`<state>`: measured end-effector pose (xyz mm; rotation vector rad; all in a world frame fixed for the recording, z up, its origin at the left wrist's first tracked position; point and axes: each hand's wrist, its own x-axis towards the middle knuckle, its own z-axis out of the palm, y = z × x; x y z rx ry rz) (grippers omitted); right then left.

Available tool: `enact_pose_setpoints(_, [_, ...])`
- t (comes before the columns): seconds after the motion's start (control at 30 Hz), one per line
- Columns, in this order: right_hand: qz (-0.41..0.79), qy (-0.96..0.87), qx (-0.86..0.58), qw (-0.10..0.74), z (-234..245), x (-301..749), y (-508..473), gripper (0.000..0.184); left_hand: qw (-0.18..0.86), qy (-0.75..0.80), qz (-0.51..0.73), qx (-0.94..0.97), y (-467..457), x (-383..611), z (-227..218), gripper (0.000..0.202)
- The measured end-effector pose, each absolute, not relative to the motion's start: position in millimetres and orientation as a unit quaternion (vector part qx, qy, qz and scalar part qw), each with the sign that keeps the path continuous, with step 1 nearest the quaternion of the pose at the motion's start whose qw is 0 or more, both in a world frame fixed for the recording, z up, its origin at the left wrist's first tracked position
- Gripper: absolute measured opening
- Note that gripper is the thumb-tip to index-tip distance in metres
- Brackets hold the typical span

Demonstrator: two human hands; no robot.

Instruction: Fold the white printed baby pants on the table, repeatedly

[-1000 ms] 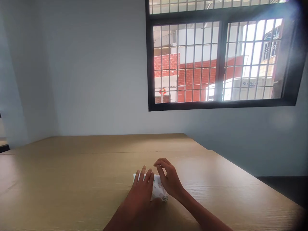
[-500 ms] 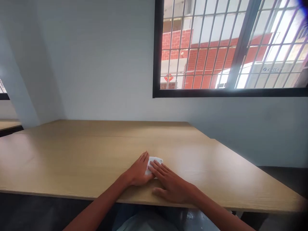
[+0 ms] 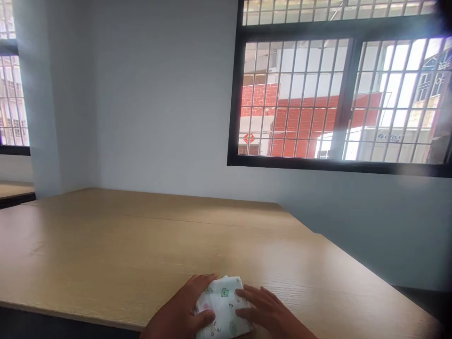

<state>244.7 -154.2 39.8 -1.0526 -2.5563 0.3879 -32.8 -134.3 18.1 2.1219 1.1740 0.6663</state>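
A folded white diaper (image 3: pixel 226 301), printed with small green and pink cartoon figures, is at the near edge of the wooden table, low in the head view. My left hand (image 3: pixel 183 306) grips its left side, thumb lying over the front and fingers around the far left edge. From the right, my right hand (image 3: pixel 266 308) presses its fingertips onto the diaper's right side, so it is held between both hands. The lower end of the diaper runs down to the bottom of the picture.
The light wooden table (image 3: pixel 141 254) reaches back to a pale wall (image 3: pixel 162 103). A barred window (image 3: pixel 303 99) with a black frame is at the upper right. Another window (image 3: pixel 14 99) shows at the far left, above another tabletop (image 3: pixel 16 189).
The head view has tilted up, so hands and table sit lower. The hands were laid flat over the white diaper; now they hold it from both sides, its printed face showing.
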Motion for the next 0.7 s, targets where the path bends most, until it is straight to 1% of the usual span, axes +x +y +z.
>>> enact_pose_setpoints(0.07, [0.131,-0.867,-0.409,0.254,43,235,-148,0.039,0.317,0.432,0.291,0.792,-137,-29,19,0.060])
enact_pose_setpoints(0.1, [0.132,-0.853,-0.425,0.272,44,228,-142,0.042,0.322,0.422,0.300,0.793,-137,-26,20,0.061])
enact_pose_setpoints(0.17, [0.153,-0.848,-0.433,0.263,45,214,-131,0.039,0.332,0.409,0.309,0.792,-137,-19,21,0.060])
enact_pose_setpoints(0.23, [0.186,-0.846,-0.429,0.256,42,202,-122,0.030,0.329,0.426,0.327,0.777,-136,-14,21,0.049])
enact_pose_setpoints(0.3, [0.203,-0.837,-0.428,0.275,36,196,-120,0.023,0.317,0.452,0.350,0.756,-136,-11,19,0.035])
enact_pose_setpoints(0.33, [0.201,-0.832,-0.428,0.289,32,194,-121,0.022,0.312,0.460,0.361,0.749,-136,-10,18,0.031])
enact_pose_setpoints(0.47, [0.148,-0.847,-0.403,0.315,20,202,-131,0.018,0.304,0.445,0.380,0.751,-139,-6,13,0.028])
enact_pose_setpoints(0.63, [0.008,-0.890,-0.326,0.318,12,214,-136,0.023,0.299,0.394,0.436,0.752,-142,-2,12,0.024])
enact_pose_setpoints(0.7, [-0.007,-0.896,-0.308,0.320,13,215,-136,0.019,0.301,0.373,0.441,0.758,-145,0,13,0.020])
